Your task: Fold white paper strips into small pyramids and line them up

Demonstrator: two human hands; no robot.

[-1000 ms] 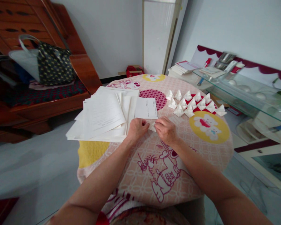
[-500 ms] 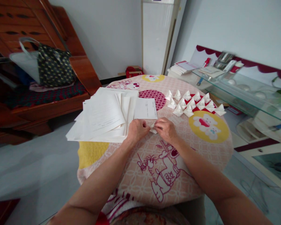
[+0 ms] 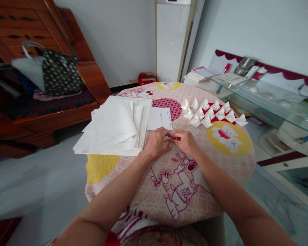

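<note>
My left hand (image 3: 158, 141) and my right hand (image 3: 184, 140) meet over the middle of the round table, fingers pinched together. Between their fingertips is a small piece of folded white paper (image 3: 167, 138), mostly covered by the fingers. Just beyond them lies a white printed sheet (image 3: 159, 119). To the left of my left hand is a pile of white papers (image 3: 113, 128), some with faint print. Several small folded paper boats (image 3: 206, 120) stand in rows at the right back of the table.
A pink patterned tablecloth (image 3: 154, 194) covers the table. Along the right runs a glass shelf (image 3: 272, 106) holding various items. A wooden bench (image 3: 89, 82) at the left bears a dark patterned bag (image 3: 60, 71). A tall white cabinet (image 3: 171, 41) stands behind.
My left hand has shifted slightly right and turned over more, its fingers now closer to my right hand. The folded paper is more hidden. The boats and the pile stay put.
</note>
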